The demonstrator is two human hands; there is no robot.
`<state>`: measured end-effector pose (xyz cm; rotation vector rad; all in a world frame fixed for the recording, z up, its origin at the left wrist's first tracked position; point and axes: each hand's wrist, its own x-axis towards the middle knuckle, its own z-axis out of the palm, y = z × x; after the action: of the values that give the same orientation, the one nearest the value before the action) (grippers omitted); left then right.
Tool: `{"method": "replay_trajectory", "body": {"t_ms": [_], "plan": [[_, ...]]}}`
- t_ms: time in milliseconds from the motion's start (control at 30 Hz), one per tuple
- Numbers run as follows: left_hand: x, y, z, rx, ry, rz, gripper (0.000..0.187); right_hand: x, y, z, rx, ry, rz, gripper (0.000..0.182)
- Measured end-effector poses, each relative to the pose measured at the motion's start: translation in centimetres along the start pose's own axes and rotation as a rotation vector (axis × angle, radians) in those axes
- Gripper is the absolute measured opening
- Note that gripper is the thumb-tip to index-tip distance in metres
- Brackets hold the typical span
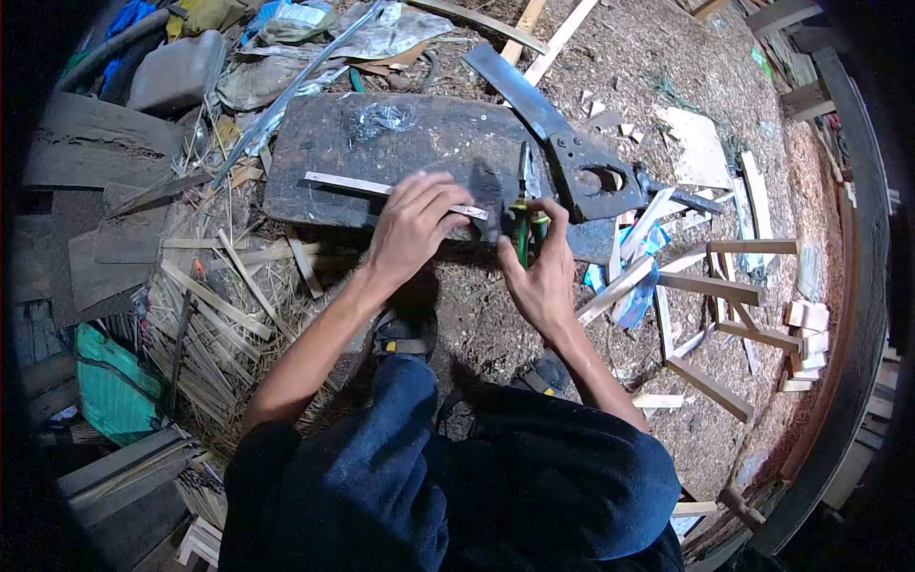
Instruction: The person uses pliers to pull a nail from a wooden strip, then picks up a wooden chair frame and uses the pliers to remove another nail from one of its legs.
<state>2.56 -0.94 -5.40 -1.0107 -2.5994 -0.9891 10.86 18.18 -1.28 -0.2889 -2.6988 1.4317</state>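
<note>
Item: thin pale metal strip (381,186), pinned flat on the dark scorched wooden board (315,143) by your left hand (412,224). Right hand (541,276), fingers closed around green-handled pliers (524,229) at the strip's end. Keep the strip pressed flat and the pliers square to it.

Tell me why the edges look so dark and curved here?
Head view: the wide lens bends straight lines near the rim and leaves black corners; light is cool and bluish; glare glints on the metal strip under the left hand; the right hand looks slightly soft.
</note>
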Motion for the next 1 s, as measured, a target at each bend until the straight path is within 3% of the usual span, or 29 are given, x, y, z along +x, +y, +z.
{"method": "replay_trajectory", "body": {"t_ms": [67,200,400,567,633,767,1000], "plan": [[0.4,0.5,-1.2,0.195,0.027,0.039,0.024,0.3,0.6,0.0,-0.008,0.004,-0.040,0.056],[1.1,-0.1,-1.7,0.220,-0.021,0.067,0.023,0.8,1.1,-0.9,-0.034,0.012,-0.095,0.043],[3.3,2.4,-1.6,0.350,-0.240,0.214,0.027,-0.5,2.4,-1.9,-0.094,0.103,-0.026,0.020],[4.3,2.2,-2.0,0.307,-0.343,0.189,0.028,-0.6,1.5,-1.8,-0.266,0.204,-0.048,0.019],[4.7,2.6,-2.4,0.306,-0.405,0.158,0.028,-0.1,0.3,-2.0,-0.267,0.158,0.025,0.020],[5.6,3.0,-2.3,0.347,-0.446,0.195,0.029,1.5,0.3,-1.8,-0.342,0.167,-0.080,0.017],[6.1,4.0,-2.5,0.457,-0.520,0.228,0.027,2.2,0.9,-1.4,-0.346,0.154,-0.036,0.015]]}}
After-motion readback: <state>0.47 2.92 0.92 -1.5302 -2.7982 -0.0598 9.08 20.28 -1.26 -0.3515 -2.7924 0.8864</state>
